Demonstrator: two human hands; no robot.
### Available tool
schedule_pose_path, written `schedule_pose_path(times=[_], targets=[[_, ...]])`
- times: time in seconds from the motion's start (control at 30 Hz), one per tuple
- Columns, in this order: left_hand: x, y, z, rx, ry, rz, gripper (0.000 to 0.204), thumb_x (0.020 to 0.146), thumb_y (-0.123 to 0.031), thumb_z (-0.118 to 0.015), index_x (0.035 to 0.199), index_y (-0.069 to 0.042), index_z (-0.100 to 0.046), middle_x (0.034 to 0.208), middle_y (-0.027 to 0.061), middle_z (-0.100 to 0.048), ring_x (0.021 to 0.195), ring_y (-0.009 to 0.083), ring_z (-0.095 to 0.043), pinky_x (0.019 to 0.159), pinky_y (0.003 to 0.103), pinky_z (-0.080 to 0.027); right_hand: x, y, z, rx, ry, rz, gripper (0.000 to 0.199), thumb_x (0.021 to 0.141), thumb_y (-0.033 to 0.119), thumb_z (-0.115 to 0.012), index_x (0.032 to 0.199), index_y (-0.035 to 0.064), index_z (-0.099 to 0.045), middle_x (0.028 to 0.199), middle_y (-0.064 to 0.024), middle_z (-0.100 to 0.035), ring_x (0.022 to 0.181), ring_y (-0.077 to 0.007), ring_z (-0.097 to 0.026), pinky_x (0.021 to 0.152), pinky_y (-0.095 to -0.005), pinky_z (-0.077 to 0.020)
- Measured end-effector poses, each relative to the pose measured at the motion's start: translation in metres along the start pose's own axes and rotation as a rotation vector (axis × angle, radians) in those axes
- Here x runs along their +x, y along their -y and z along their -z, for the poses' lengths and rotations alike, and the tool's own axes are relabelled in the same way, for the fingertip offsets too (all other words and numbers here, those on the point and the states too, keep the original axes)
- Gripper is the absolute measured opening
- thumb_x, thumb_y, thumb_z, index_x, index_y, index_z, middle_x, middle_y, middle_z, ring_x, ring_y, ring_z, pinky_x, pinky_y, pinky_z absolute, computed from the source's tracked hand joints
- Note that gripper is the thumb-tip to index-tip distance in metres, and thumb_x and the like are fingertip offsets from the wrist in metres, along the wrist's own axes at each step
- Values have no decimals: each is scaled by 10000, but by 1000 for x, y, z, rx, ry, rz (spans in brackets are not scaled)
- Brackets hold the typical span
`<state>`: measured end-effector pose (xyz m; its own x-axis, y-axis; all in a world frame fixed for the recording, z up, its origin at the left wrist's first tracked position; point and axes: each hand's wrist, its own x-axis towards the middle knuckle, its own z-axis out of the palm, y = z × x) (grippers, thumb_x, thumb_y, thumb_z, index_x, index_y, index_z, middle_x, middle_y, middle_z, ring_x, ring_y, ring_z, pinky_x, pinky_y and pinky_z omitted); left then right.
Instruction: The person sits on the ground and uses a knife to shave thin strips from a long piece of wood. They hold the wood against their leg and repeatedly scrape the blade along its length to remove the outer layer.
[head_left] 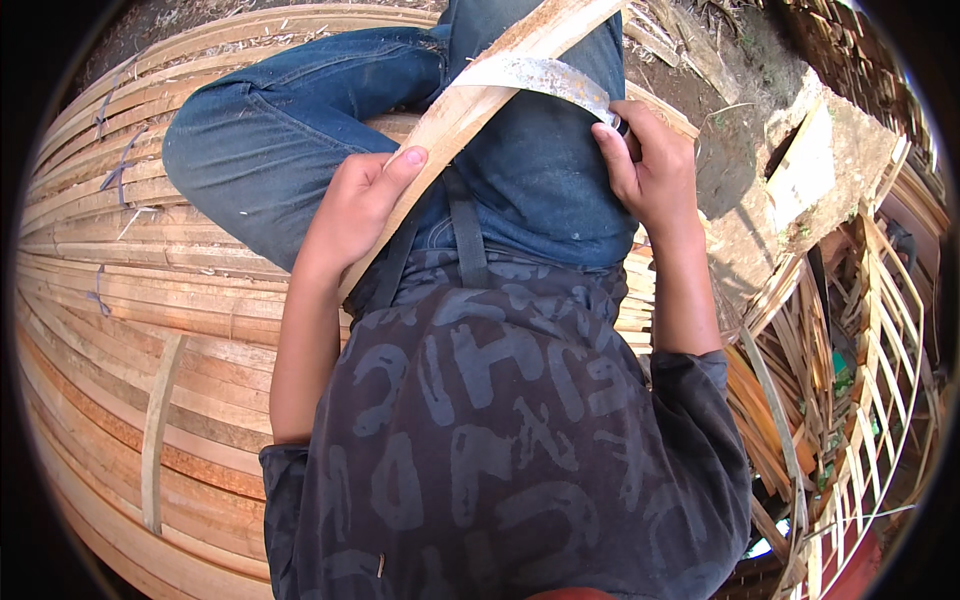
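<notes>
My left hand (362, 208) is closed around a long pale wooden slat (447, 128), thumb pressed on its face. The slat slants from beside my waist up across my thigh and out past the top of the view. My right hand (655, 165) is closed on the end of a curved metal blade (560, 82), whose surface is worn and spotted with rust. From that hand the blade arcs leftward over my knee, its far end lying across the slat. My fingers mostly hide the blade's handle.
I sit on bundled wooden slats (220, 420), some tied with blue cord (122, 170). A flat-faced stone block (850, 150) is at the right. Below it lie loose slats (765, 420) and a slatted wooden frame (880, 370). Shavings litter the ground at the top.
</notes>
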<state>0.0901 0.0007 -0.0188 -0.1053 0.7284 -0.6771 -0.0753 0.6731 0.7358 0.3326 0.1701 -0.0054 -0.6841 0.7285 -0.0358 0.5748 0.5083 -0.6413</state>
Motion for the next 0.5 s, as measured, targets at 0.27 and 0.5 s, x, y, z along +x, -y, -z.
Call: schedule_pose_path(times=[0.27, 0.5], targets=[[-7, -10, -22, -77, -33, 48, 591, 989, -482, -506, 681, 17, -572, 597, -37, -433, 611, 49, -365, 522, 270, -330, 2, 1, -9, -52, 13, 101, 200, 866, 233, -700, 905, 61, -607, 670, -102, -596, 585, -291, -609, 515, -369, -468], [-28, -16, -12, 99, -47, 66, 542, 1025, -425, -433, 804, 47, -583, 695, -14, -493, 699, 62, -407, 610, 267, -366, -3, 0, -27, -61, -96, 76, 190, 876, 232, -674, 893, 67, -581, 708, -102, -596, 585, -301, -608, 511, -382, -470]])
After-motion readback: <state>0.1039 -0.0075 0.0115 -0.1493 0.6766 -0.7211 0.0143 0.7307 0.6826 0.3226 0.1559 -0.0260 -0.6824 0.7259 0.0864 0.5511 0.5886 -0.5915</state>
